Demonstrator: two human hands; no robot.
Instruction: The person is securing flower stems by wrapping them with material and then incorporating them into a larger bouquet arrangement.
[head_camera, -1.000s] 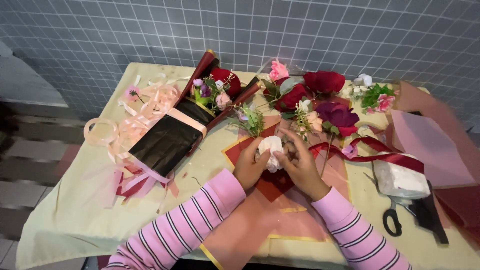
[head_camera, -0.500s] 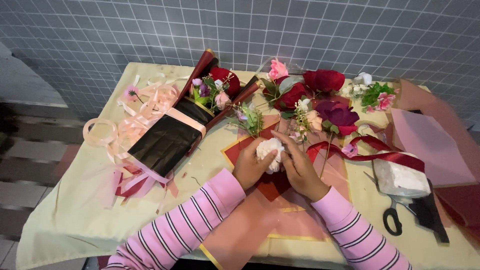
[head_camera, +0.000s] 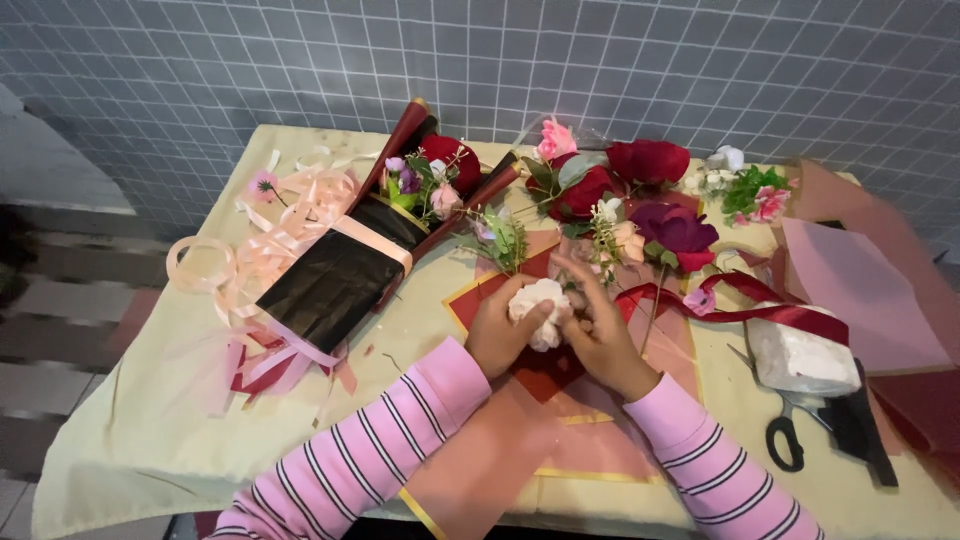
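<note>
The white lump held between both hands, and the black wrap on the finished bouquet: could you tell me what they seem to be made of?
White lump: seemingly soft tissue or cotton, matte and crumpled; both the left hand and right hand grip it. Black wrap: likely thin plastic or coated paper, with a faint sheen and fine creases.

Soft, even light falls from above, bright on the pale table (head_camera: 150, 440) around the hands and leaving only faint shadows under the sleeves. The tiled wall (head_camera: 300, 60) far beyond the hands bows slightly, a wide-lens bend. Focus is fair, though the fingers look a little smeared.
</note>
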